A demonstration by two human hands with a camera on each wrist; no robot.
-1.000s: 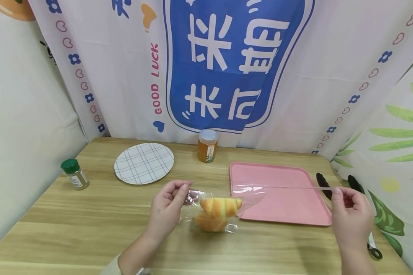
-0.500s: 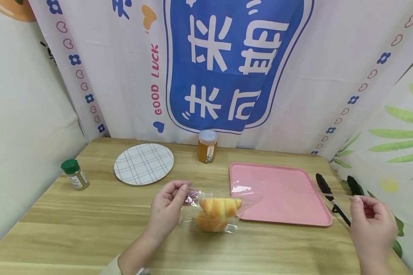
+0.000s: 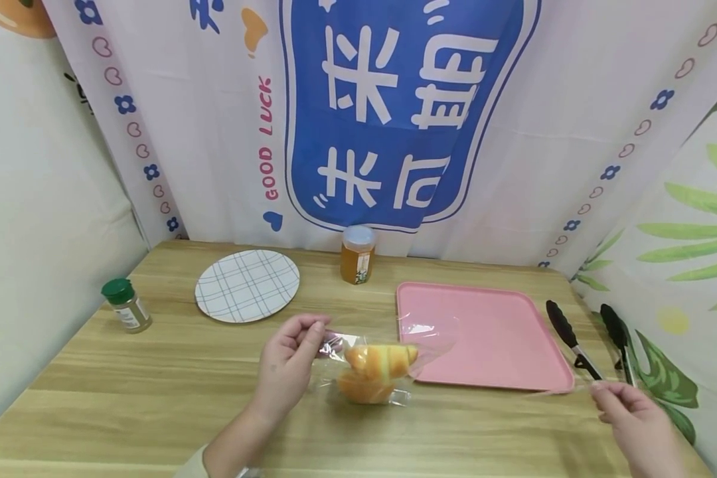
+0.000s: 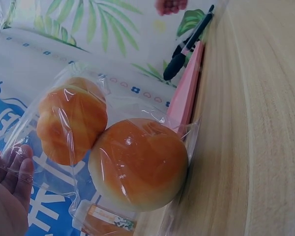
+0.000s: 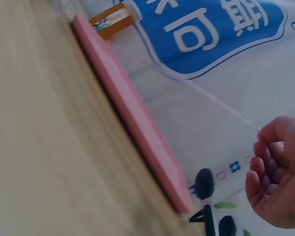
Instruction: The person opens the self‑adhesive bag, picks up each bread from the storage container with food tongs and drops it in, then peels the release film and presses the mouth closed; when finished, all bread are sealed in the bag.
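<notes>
My left hand (image 3: 289, 364) pinches the left side of a clear plastic bag (image 3: 401, 397) just above the wooden table. Inside the bag a ridged, croissant-shaped bread (image 3: 382, 360) sits on top of a round bun (image 3: 363, 392); in the left wrist view the glossy bun (image 4: 137, 164) appears beside the ridged bread (image 4: 71, 125). Over at the right, my right hand (image 3: 636, 421) pinches the end of a thin clear strip (image 3: 557, 392) between thumb and forefinger. The strip trails leftward, apart from the bag, and in the right wrist view the other fingers curl inward.
Behind the bag at right lies a pink tray (image 3: 484, 335). Black-handled tongs (image 3: 564, 325) and a second black-handled utensil (image 3: 615, 325) lie beyond it. A honey-coloured jar (image 3: 357, 259), checked plate (image 3: 247, 285) and green-capped shaker (image 3: 127, 307) stand toward the back and left.
My right hand has moved right, then down toward the table's front right, drawing the strip away from the bag and across the tray. My left hand and the bag stay in place.
</notes>
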